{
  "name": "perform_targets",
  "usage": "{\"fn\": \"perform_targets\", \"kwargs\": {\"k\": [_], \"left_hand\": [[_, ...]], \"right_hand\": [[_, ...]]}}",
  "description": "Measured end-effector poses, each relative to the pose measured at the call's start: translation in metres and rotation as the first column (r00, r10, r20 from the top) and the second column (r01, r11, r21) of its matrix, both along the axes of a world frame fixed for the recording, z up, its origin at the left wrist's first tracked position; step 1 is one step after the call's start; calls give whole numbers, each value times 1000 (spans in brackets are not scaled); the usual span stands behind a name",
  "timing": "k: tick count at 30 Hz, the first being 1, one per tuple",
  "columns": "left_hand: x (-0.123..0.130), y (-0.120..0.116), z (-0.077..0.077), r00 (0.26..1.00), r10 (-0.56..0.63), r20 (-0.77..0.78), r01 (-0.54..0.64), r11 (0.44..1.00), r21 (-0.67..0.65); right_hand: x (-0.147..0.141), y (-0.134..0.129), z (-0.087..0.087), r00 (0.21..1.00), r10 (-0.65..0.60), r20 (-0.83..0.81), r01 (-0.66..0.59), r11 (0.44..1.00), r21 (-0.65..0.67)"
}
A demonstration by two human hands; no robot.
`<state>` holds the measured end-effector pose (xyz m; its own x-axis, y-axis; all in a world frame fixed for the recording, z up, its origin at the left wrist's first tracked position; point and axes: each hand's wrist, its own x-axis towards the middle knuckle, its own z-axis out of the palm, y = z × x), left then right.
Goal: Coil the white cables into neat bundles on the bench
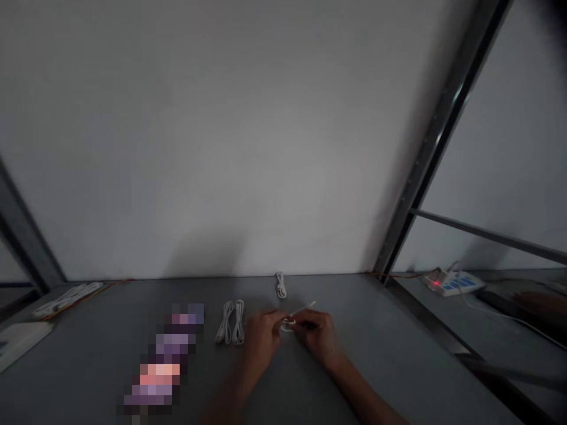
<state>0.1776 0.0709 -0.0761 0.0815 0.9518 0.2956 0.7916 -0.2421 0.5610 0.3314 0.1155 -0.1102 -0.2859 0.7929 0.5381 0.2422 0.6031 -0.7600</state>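
The left hand (261, 341) and right hand (316, 337) have their fingers clamped on a thin white cable (305, 309), working it just right of two coiled white cables (230, 323) on the grey table (363, 360).

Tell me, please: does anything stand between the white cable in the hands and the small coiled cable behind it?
Nothing visible does. The white cable is held between the left hand and right hand; the coiled cable lies behind on the table, only surface between.
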Motion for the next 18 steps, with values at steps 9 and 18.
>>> {"fn": "perform_targets", "kwargs": {"k": [9, 18], "left_hand": [[0, -1, 1, 1000, -14, 21, 13, 1000, 29], [0, 0, -2, 996, -31, 80, 26, 997, 67]], "right_hand": [[0, 1, 0, 1000, 16, 6, -16, 997, 70], [1, 1, 6, 998, 1, 61, -7, 995, 102]]}}
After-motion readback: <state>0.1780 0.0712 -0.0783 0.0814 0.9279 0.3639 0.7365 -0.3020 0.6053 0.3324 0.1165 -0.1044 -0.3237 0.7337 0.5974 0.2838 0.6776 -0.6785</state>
